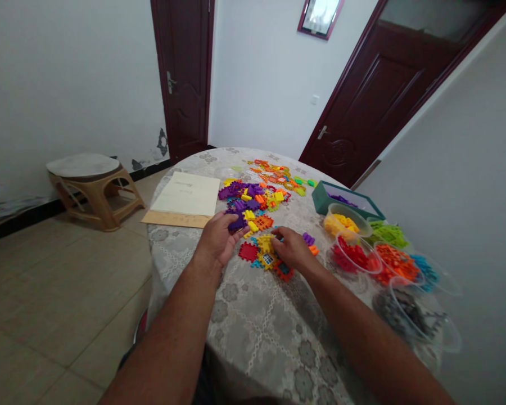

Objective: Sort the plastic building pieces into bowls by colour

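Observation:
My left hand [220, 239] has its thumb and fingers closed on a purple square building block [237, 221] at the near edge of a mixed pile. To its right, my right hand [290, 246] reaches down with bent fingers at a yellow block [265, 243]; whether it grips this block is hard to see. Below and beside the fingers lie a red square block [248, 252], a yellow window block [267, 260] and an orange-red block with a dark window [284, 270]. An orange block [263, 223] sits between the hands.
A pile of purple and yellow blocks [253, 196] and an orange group [274, 171] spread beyond. Clear tubs of yellow [341, 224], red [354, 256] and orange pieces [396, 264] stand right, near a green box [320, 198]. Paper sheets [188, 193] lie left; a stool [95, 194] stands on the floor.

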{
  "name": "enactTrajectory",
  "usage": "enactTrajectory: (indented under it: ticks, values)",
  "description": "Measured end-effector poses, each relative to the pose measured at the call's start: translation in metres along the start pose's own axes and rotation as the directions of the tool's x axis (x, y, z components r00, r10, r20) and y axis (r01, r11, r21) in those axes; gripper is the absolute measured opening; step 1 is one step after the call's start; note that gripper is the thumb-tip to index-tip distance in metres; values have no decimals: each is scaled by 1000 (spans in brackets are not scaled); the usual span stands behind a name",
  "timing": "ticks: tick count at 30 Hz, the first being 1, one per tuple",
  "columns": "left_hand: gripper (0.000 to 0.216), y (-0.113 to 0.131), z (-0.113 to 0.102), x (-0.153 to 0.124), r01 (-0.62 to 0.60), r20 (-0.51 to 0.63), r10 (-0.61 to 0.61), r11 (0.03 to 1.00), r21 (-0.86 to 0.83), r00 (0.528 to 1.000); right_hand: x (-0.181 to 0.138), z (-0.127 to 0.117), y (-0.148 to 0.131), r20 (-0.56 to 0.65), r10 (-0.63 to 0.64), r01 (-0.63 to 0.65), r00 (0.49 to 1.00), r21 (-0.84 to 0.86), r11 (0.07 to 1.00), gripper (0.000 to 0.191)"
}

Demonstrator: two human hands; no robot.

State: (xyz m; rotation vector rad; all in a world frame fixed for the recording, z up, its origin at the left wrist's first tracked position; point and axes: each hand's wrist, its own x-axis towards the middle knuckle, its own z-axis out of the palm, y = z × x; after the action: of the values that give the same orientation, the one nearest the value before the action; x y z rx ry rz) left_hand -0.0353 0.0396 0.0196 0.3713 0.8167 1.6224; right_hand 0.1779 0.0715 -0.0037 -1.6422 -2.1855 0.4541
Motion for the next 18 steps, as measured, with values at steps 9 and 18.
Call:
enactTrajectory:
  ticks: [9,18]
  values:
    - [13,3,0,-3,-1,-25,1,1000,-23,1000,6,1,-9,155,67,-60,986,-50,997,64]
    - [16,4,0,-4,11,-2,-11,1000,-28,1000,13,15,-9,202,35,-79,979,213,974,45]
